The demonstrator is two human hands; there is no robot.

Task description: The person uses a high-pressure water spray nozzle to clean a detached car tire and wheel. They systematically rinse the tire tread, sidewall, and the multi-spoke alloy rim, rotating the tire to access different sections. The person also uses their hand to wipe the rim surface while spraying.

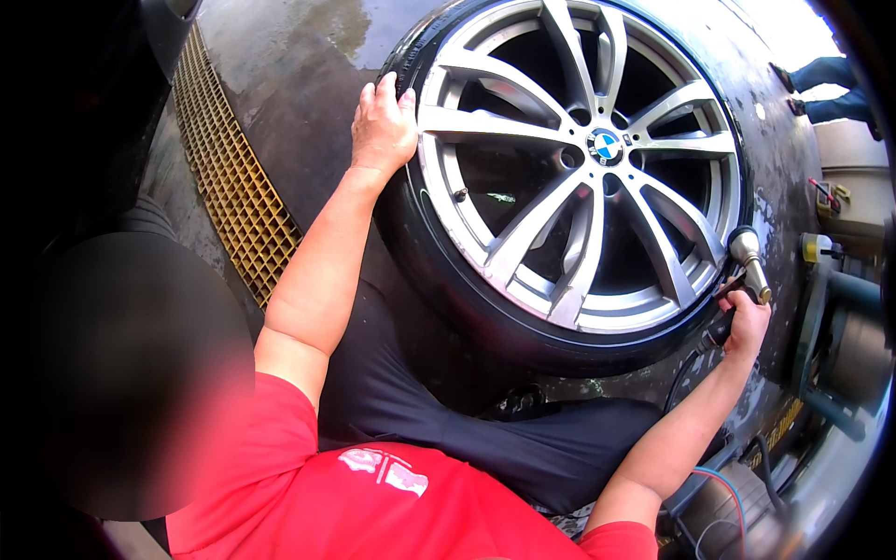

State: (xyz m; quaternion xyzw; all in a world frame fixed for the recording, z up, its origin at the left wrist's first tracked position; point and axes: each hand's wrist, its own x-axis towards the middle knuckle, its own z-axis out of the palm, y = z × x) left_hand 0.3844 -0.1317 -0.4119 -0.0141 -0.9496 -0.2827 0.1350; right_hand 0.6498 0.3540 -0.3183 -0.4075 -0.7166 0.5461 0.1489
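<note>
A silver alloy wheel (pixel 523 128) with paired spokes and a black tyre (pixel 504 327) stands in front of me, tilted. My left hand (pixel 385 129) grips its upper left side, fingers over the tyre and thumb near the rim's edge. At the wheel's lower right, my right hand (pixel 744 322) is closed round the handle of an air grinder (pixel 749 257), a silver angled tool with a small round head. That head is against or very close to the rim's edge; contact cannot be made out. A dark hose trails down from the tool's handle.
A yellow floor grating (pixel 229 173) runs along the left. Wet dark floor (pixel 280 56) surrounds the wheel. Machinery with teal pipes (pixel 831 345) stands at right, near a red-and-blue hose (pixel 733 490). Another person's legs (pixel 826 79) show at the upper right.
</note>
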